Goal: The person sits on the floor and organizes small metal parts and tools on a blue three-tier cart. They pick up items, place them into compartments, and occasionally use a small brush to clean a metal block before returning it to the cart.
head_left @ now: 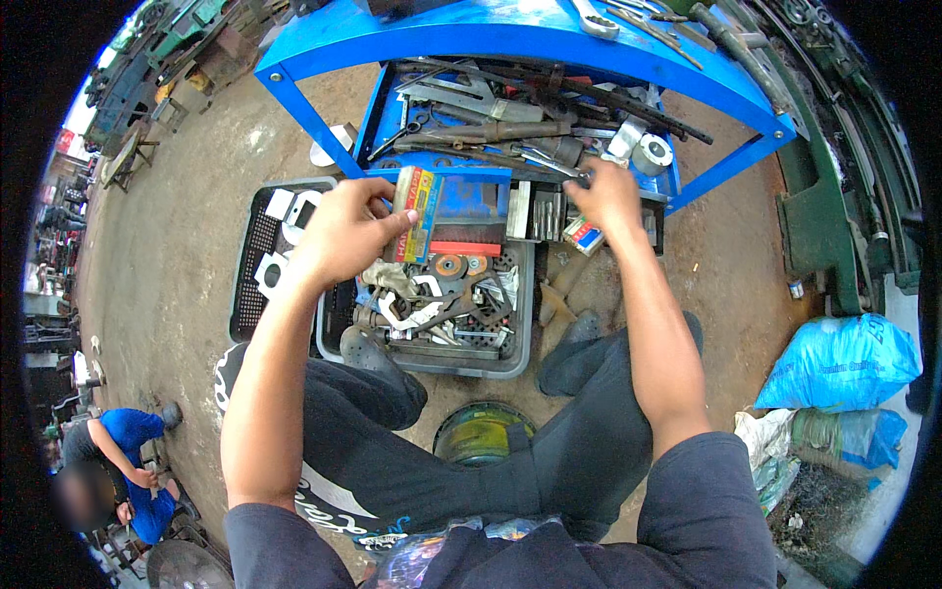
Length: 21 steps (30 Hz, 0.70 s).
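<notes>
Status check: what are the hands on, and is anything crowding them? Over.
Left hand gripping yellow-and-red box. Right hand close by another printed box, grip unclear. Loose metal tools heaped just beyond both hands.

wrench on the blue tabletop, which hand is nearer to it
Right. The right hand is almost straight below the wrench in the picture; the left hand, holding a small yellow-and-red box, is farther off, below and to its left.

At the left fingers (398,225) is a rectangular yellow-and-red box (423,204) of glossy card; beyond them, a glossy blue metal table (471,44); below, a matt dark-grey rectangular plastic tray (442,366).
</notes>
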Tool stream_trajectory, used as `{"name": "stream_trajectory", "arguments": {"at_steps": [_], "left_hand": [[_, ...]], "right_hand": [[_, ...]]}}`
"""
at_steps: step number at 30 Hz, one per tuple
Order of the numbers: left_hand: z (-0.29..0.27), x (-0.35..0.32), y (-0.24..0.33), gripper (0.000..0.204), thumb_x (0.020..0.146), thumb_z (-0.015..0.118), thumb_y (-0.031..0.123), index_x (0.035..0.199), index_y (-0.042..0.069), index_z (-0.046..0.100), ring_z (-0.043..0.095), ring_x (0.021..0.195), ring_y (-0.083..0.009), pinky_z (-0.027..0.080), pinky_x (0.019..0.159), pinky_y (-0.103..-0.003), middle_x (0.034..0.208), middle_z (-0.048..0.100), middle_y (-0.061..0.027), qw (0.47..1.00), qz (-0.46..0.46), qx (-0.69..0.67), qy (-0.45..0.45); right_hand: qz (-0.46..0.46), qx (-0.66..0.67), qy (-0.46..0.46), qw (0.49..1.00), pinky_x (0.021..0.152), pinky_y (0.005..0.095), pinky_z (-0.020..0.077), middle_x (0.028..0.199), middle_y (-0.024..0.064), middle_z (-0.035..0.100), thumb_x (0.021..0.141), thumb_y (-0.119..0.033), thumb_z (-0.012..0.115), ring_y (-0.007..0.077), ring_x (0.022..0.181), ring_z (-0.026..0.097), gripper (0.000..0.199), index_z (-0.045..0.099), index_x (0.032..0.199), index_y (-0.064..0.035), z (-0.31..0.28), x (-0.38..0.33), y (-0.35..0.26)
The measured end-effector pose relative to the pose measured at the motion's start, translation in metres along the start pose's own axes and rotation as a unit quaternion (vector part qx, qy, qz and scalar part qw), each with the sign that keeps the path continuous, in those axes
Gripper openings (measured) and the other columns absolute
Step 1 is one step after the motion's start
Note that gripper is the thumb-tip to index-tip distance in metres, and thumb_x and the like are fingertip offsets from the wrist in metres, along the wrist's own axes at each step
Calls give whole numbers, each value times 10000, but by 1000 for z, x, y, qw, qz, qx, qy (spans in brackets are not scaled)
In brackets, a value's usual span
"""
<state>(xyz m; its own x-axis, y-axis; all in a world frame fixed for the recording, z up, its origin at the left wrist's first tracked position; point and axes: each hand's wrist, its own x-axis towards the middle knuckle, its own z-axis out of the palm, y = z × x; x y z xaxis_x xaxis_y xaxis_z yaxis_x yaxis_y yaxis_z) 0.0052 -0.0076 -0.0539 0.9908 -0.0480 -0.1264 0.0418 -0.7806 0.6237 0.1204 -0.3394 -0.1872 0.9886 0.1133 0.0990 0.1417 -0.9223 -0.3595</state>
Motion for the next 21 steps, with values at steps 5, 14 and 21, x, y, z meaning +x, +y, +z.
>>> {"name": "stream_trajectory", "arguments": {"at_steps": [5,14,21], "left_hand": [[54,26,-11,442,854,814,332,1101,-28,746,751,810,-258,576,772,-378,874,761,-168,999,-27,-7,-23],[179,101,6,442,906,812,296,1203,-13,704,703,836,-176,557,737,-345,997,763,-151,996,-60,-70,4],[190,106,-6,246,987,726,159,1178,11,683,672,858,-164,549,751,-342,988,732,-102,954,-101,-282,-17]], "right_hand": [[173,-59,-135,974,1033,453,524,1294,308,652,777,-438,826,415,1200,652,885,507,1452,35,-15,-4,37],[249,85,-55,963,1001,447,552,1198,310,690,701,-282,942,410,1151,683,1019,326,1447,35,10,-11,54],[119,228,56,965,846,385,574,1017,200,768,707,-269,940,281,929,757,514,749,1105,-6,4,-9,55]]}}
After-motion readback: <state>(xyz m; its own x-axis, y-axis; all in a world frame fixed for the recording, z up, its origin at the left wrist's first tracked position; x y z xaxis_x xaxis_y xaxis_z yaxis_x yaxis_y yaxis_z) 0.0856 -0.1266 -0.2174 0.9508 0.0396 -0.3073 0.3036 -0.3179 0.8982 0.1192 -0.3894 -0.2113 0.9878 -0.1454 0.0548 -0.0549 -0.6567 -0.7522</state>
